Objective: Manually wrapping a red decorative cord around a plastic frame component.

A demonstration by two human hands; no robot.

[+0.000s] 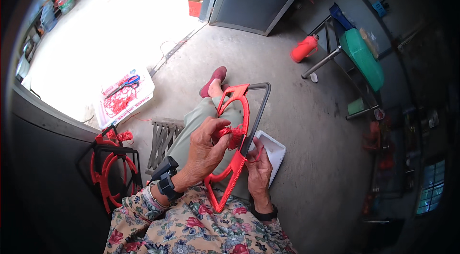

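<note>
Two hands work a triangular metal frame (242, 124) on the lap, part-wrapped in red cord, with a red ring inside. Left hand (206, 146) pinches a red cord bundle (233, 135); right hand (258, 172) grips the frame's lower edge.

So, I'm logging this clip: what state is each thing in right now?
Frame: partly wrapped in red cord, one side bare and dark.
Left hand: pinching red cord at the frame.
Right hand: gripping the frame's edge.
Scissors: lying in the white tray.
Red bottle: lying on the floor.
</note>
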